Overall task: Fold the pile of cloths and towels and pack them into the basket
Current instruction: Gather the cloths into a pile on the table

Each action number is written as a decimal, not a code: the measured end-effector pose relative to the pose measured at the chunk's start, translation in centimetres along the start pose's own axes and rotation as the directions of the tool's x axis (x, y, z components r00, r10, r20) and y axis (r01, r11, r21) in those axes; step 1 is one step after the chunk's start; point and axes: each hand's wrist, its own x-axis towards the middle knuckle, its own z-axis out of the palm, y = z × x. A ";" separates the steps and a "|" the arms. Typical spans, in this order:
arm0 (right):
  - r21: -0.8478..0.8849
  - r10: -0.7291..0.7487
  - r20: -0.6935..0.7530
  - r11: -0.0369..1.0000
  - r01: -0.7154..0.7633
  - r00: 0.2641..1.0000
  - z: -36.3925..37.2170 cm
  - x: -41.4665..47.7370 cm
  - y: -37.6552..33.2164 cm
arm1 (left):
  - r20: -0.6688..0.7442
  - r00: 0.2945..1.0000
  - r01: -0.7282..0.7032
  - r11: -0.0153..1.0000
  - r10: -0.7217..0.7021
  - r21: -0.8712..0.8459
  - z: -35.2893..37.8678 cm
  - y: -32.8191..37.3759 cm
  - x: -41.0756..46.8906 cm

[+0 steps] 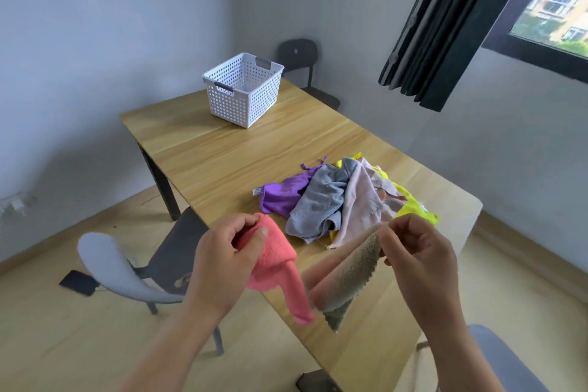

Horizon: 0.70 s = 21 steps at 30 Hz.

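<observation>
The left hand (pixel 222 259), low in the centre of the frame, is closed in a pinch on a coral-pink cloth (pixel 277 267); thumb and fingers gather its top corner and the rest hangs down in a narrow tail. The right hand (pixel 416 259), lower right of centre, is closed the same way on the upper edge of a beige-grey towel (pixel 348 274), which droops to a point beside the pink tail. Where the two hanging pieces come together, near the bottom, the fabric is blurred and I cannot tell whether they touch or are one piece. Both forearms run off the bottom edge.

Just above the hands, right of centre, the pile of cloths (pixel 340 197) lies crumpled on the wooden bench (pixel 222 149): purple at its left, grey in the middle, pale pink over it, yellow showing only at the right edge and the top. How many pieces are in it is hard to count.

The white perforated basket (pixel 243 89) stands at the far corner of the bench, upper centre; its floor is mostly hidden by the near wall.

A grey chair (pixel 108 264) sits at lower left, and a dark chair (pixel 299 51) behind the basket is partly covered.
</observation>
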 end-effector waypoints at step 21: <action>0.013 0.011 0.117 1.000 -0.012 0.993 -12.1 9.4 7.1 | -0.056 0.998 0.041 0.998 -0.038 0.050 13.9 7.1 -2.0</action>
